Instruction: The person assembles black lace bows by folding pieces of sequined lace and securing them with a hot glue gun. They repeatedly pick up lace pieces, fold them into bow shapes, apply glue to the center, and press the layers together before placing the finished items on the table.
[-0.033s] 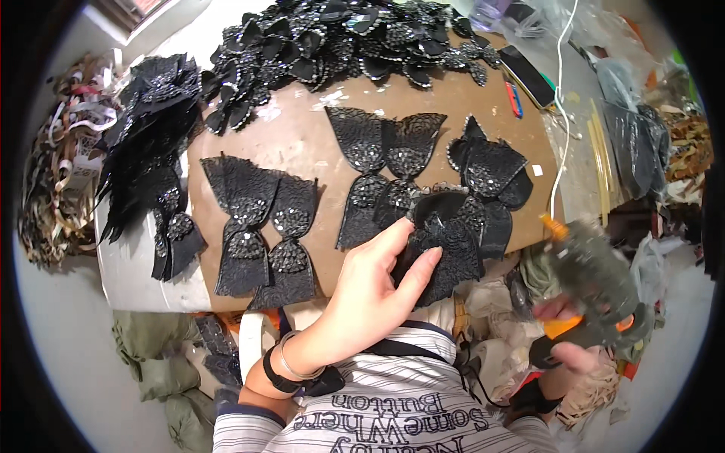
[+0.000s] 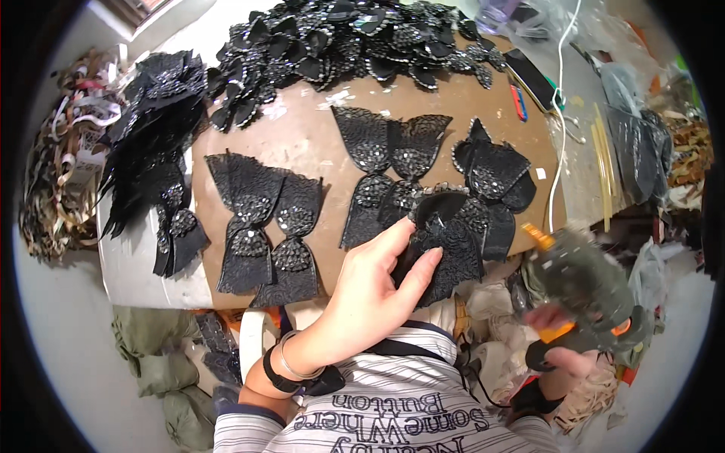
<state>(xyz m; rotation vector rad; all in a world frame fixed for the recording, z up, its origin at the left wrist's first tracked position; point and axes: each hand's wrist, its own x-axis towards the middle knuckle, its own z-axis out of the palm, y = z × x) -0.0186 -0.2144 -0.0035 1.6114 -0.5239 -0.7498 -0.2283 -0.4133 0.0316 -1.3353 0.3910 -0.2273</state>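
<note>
My left hand [image 2: 385, 275] pinches a black lace piece [image 2: 453, 257] between thumb and fingers at the table's near edge. A dark, smooth rounded patch shows on its upper part. In my right hand [image 2: 568, 351], off the table's right front corner, is a dark green hot glue gun [image 2: 585, 283] with an orange nozzle and trigger. It is blurred, its nozzle pointing up and left, apart from the lace. Just beyond my left hand lie black sequined lace bows [image 2: 389, 162], and another bow piece [image 2: 495, 174] with a beaded edge. More bows [image 2: 264, 226] lie to the left.
A heap of black beaded petal pieces [image 2: 332, 45] covers the far side of the brown board [image 2: 310, 136]. Black lace strips [image 2: 151, 143] are stacked at left. A white cord [image 2: 563, 143] crosses the right side, near a phone [image 2: 530, 79], a red-blue cutter [image 2: 519, 102] and yellow glue sticks [image 2: 603, 162].
The glue gun in my right hand has shifted slightly left, toward the lace piece. My left hand keeps its hold; the table appears shifted slightly right in view.
</note>
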